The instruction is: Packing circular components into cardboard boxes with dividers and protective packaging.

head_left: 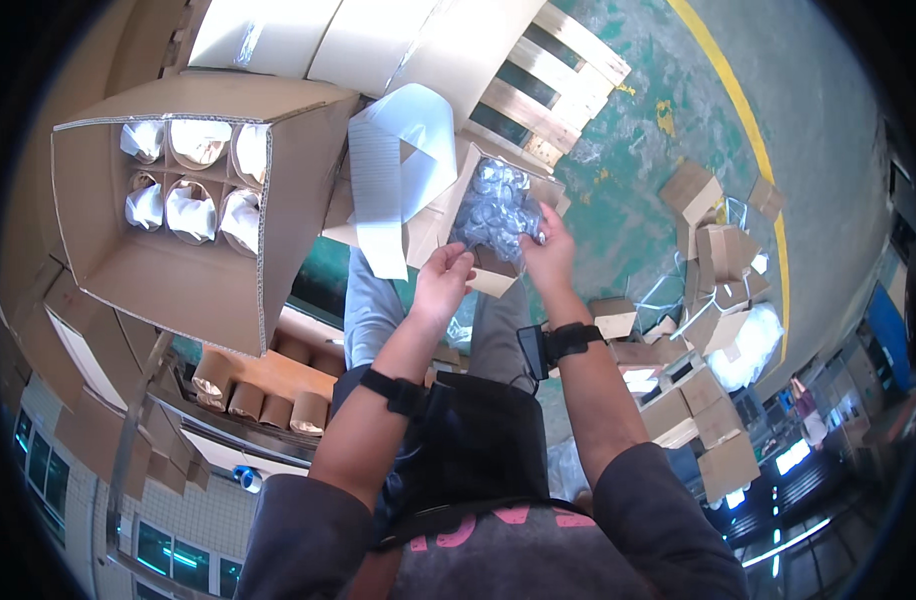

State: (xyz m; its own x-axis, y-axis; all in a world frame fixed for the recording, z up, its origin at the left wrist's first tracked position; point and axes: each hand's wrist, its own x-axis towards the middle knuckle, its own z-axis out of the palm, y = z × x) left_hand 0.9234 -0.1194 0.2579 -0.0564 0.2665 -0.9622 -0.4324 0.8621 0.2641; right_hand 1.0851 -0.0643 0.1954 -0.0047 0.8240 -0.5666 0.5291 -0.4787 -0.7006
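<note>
A small open carton (495, 283) lies in front of me, with a bunched clear plastic bag (498, 212) filling it. What the bag wraps cannot be made out. My left hand (443, 285) is closed in a pinch at the carton's near left edge; what lies between its fingertips is hidden. On the carton's right side, my right hand (551, 250) is closed on the clear plastic, thumb on the near side and fingers beyond. A curled strip of white sheet material (378, 190) rests just left of the carton.
To the left, a large open carton (158, 265) holds paper-wrapped pieces in divider cells. Brown cylinders (246, 400) stand in a tray below it. A wooden pallet (538, 110) lies ahead. Discarded cartons (723, 260) and plastic wrap (746, 350) are heaped on the right.
</note>
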